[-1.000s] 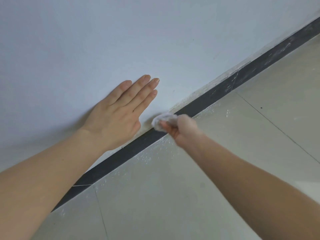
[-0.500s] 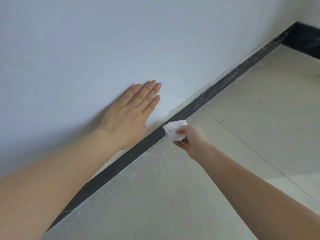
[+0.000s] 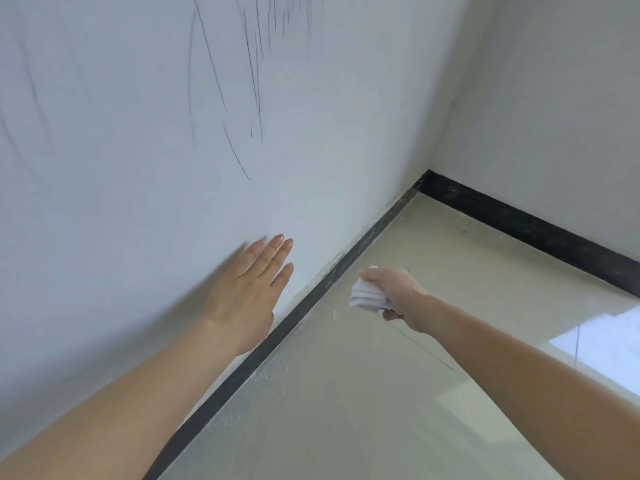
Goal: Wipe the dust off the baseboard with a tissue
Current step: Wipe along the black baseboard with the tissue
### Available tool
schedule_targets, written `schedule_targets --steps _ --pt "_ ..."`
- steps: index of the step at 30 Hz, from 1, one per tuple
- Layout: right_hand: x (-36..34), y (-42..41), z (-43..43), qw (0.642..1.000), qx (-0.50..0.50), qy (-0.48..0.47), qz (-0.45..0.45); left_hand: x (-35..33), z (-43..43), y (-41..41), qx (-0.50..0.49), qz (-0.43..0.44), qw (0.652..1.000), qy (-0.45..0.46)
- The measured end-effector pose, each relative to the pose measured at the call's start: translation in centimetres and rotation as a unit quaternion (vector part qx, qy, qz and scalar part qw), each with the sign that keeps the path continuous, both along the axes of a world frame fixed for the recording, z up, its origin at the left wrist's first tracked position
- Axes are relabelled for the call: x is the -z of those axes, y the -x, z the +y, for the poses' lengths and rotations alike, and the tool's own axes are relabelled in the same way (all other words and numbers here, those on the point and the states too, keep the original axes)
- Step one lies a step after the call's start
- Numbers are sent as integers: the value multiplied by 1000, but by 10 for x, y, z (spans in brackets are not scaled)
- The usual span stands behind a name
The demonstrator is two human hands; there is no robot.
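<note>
Two hands are in view, and only one has the tool. The left hand [image 3: 247,289] lies flat on the wall [image 3: 138,168] with straight fingers, holding nothing; it seems to serve as a support. The right hand [image 3: 398,292] grasps a folded white tissue [image 3: 367,297] between thumb and curled fingers. The tissue hangs over the floor [image 3: 346,427], near the baseboard [image 3: 242,370] but not touching it, so no wiping happens at this instant. The near part of the black baseboard, beside the left wrist and lower, looks dark and even, and I judge it as already wiped. The far part, toward the corner, shows pale smears and grey marks, so I think dust remains there. A second baseboard [image 3: 519,223] under the other wall also looks speckled, though it is too small to be sure. Many white specks [image 3: 277,372] lie on the floor along the strip. My estimate: perhaps half of this side is done, and the corner stretch is left.
</note>
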State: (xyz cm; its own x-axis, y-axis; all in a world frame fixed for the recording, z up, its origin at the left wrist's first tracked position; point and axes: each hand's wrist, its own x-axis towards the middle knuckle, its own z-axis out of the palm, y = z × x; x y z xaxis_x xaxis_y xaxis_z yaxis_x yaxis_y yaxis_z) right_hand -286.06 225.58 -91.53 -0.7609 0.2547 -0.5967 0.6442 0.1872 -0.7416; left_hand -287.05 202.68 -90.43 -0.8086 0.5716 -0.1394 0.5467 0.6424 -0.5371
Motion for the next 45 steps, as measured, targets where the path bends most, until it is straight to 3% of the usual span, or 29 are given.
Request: schedule_targets --steps 6,10,17,22,25,28,35,40,45 --pt "0 25 34 989 -89 -95 74 5 28 22 8 31 999 -15" --pt "36 51 69 977 -172 -103 68 42 67 52 27 71 997 6" --pt "126 114 112 915 -362 -169 52 100 104 106 -2 233 970 -67" --pt "174 132 106 853 -493 -166 36 117 121 112 -74 265 961 -25" --pt "205 135 81 841 -516 -141 80 117 128 107 -98 254 962 -6" --pt "225 122 56 872 -484 -61 48 110 134 104 -113 237 965 16" --pt "230 112 25 964 -241 112 15 106 129 106 -89 214 971 -50" --pt "238 144 23 989 -116 95 -16 122 126 114 -86 257 959 -83" --pt "232 191 77 998 -17 58 18 127 130 117 -96 275 950 -115"
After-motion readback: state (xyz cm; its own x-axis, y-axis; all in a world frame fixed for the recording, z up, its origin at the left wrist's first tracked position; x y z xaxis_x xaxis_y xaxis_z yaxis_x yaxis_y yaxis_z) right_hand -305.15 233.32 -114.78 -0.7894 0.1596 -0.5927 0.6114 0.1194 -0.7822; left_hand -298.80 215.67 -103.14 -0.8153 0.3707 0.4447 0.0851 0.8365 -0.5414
